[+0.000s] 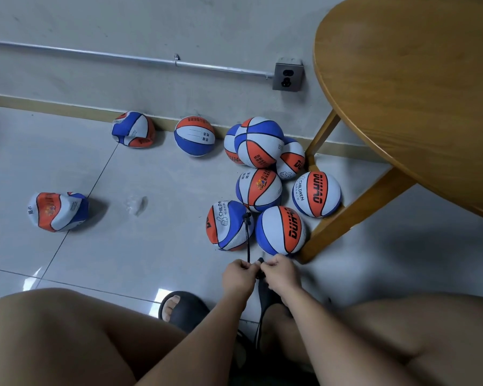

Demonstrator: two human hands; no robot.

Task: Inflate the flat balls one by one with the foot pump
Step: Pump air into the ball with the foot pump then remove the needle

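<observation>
Orange, blue and white balls lie on the tiled floor. One ball (229, 225) has the black pump hose (247, 240) plugged into its top. The hose runs down to my hands. My left hand (238, 276) pinches the hose just below the ball. My right hand (281, 273) pinches a black part of the pump (263, 291) right beside it. The pump body lies mostly hidden under my arms and between my legs. Two crumpled flat balls lie apart, one at the left (57, 211) and one by the wall (133, 129).
Several round balls (258, 142) cluster by the wooden table's leg (354, 211). The round wooden table (418, 87) fills the upper right. A wall socket (287, 76) and a metal conduit (123, 57) sit on the wall. My foot wears a black slipper (183, 310).
</observation>
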